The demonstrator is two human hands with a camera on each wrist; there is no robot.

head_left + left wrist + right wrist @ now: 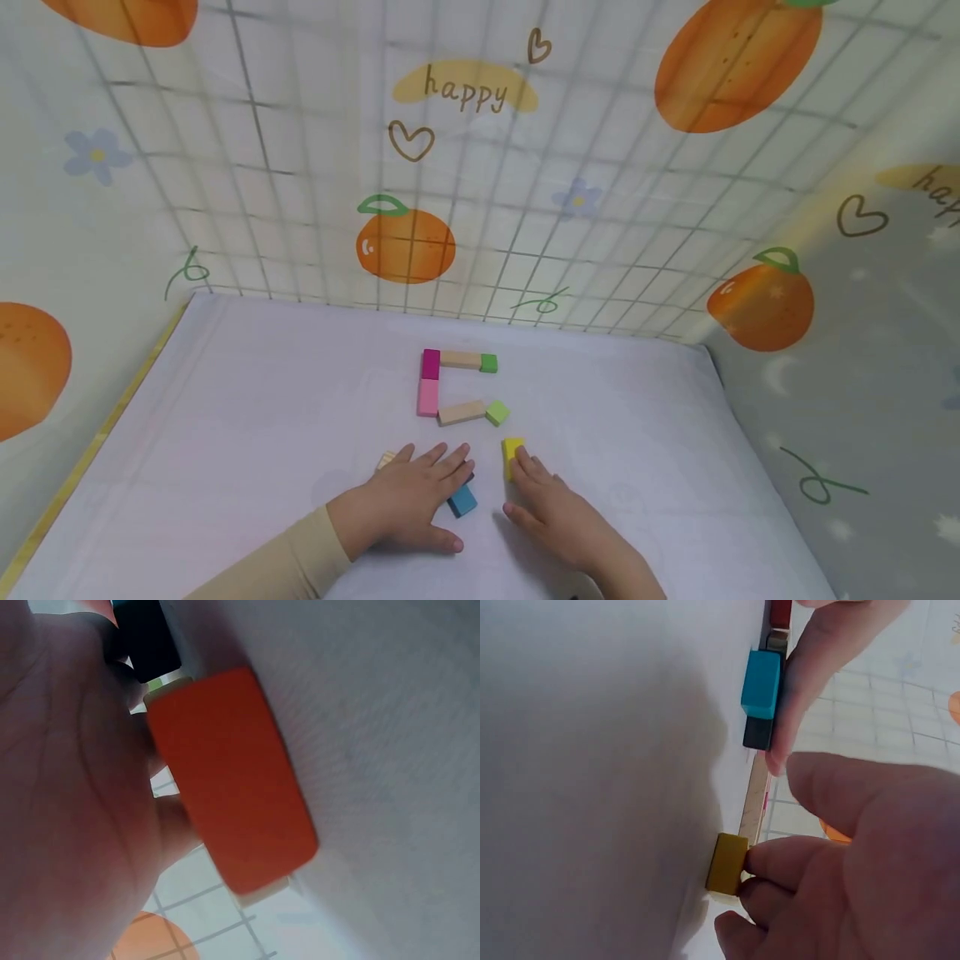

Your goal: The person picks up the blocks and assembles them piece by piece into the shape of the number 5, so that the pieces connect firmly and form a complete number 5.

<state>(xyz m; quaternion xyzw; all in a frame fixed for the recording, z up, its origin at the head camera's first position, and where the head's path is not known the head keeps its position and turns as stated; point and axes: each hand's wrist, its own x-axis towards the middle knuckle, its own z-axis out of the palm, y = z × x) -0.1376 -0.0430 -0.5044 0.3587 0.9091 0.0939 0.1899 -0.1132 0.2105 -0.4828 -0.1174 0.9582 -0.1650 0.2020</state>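
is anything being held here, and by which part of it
Nothing looks gripped: the right hand only touches the yellow block with its fingertips, and the left hand lies spread, partly covering the blue block.

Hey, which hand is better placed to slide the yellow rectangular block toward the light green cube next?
Probably the right hand: it touches the yellow rectangular block. The left hand lies spread over a red-orange rectangular block, beside a blue rectangular block.

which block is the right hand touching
The yellow block, the only one of that colour in view: the right hand touches it, while the blue block lies by the left hand.
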